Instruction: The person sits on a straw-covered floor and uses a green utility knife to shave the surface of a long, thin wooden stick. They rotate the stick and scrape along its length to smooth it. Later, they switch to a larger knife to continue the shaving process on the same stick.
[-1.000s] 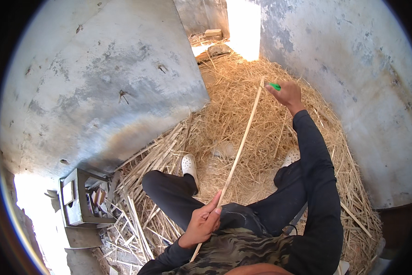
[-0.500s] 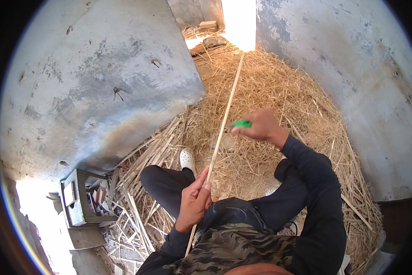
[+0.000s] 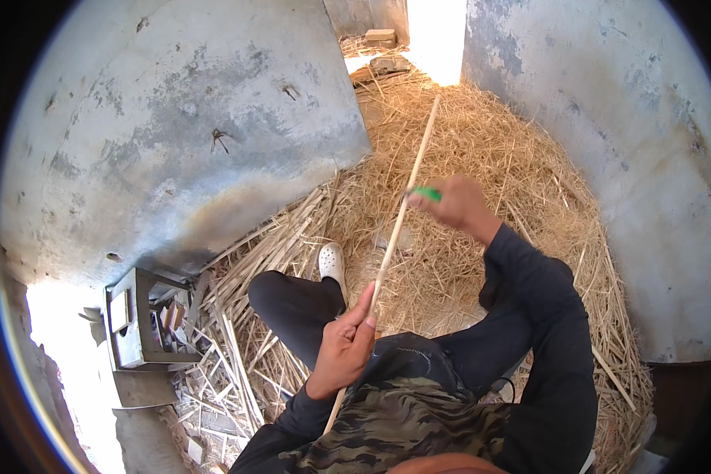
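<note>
A long, pale wooden or bamboo strip (image 3: 422,150) slants from the lap up toward the bright doorway. Near its lower part, my left hand (image 3: 344,347) is closed around it, with the thumb and index finger pointing along it. My right hand (image 3: 460,204) grips a green-handled knife (image 3: 427,192) farther up the strip. The knife's blade end is at the strip and seems to touch it; blur hides the exact contact. The strip's far end is free above the shavings.
Straw-like shavings (image 3: 490,150) cover the floor in front. Split strips (image 3: 264,245) lie piled at the left, beside an open-fronted wooden box (image 3: 136,351) of odds and ends. Worn grey walls (image 3: 173,95) flank both sides. A white clog (image 3: 332,262) is on my foot.
My right hand with the knife has moved slightly up and closer along the strip. The whole view has shifted a little, while my left hand keeps its hold.
</note>
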Available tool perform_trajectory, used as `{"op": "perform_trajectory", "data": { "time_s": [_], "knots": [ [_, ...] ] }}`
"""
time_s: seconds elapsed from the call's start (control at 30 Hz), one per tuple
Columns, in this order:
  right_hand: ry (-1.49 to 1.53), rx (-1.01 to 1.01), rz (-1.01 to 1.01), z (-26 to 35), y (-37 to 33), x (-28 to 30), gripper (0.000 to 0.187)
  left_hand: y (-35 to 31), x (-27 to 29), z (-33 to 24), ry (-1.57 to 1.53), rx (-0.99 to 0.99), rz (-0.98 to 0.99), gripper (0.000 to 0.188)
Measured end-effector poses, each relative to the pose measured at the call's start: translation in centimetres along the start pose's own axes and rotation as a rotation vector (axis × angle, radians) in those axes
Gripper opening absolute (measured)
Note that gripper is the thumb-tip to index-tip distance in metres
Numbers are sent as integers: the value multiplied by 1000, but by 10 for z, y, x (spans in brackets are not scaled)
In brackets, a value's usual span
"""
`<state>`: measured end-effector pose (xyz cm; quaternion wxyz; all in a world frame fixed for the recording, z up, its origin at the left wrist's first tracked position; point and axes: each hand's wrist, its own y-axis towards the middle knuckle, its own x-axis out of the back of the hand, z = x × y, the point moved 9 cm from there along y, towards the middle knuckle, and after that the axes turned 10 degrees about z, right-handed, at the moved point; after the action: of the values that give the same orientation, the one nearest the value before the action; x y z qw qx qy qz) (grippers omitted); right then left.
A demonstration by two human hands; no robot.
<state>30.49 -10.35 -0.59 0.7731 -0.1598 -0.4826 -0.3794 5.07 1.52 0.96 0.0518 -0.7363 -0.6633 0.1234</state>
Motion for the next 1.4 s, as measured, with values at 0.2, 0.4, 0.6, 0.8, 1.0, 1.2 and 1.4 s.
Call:
{"op": "perform_trajectory", "data": {
  "time_s": [0.2, 0.4, 0.6, 0.8, 1.0, 1.2, 1.4],
  "knots": [
    [129, 230, -61, 46, -24, -8, 74, 10, 6, -3, -25, -16, -13, 49],
    [-76, 160, -80, 30, -15, 10, 67, 15, 7, -7, 67, -49, -24, 49],
    [-56, 225, -132, 61, -30, 7, 65, 14, 10, -4, 60, -53, -53, 49],
    [-90, 213, -151, 43, -14, 9, 68, 10, 11, -4, 22, -18, -82, 49],
    [-41, 379, -180, 77, -28, 9, 70, 9, 10, -12, 63, -82, -92, 48],
    [-94, 219, -232, 43, -23, 24, 71, 12, 8, -14, 28, -56, -69, 49],
    [-162, 159, -355, -3, -2, 52, 69, 2, -2, -15, 100, -41, -47, 49]
  ]
}}
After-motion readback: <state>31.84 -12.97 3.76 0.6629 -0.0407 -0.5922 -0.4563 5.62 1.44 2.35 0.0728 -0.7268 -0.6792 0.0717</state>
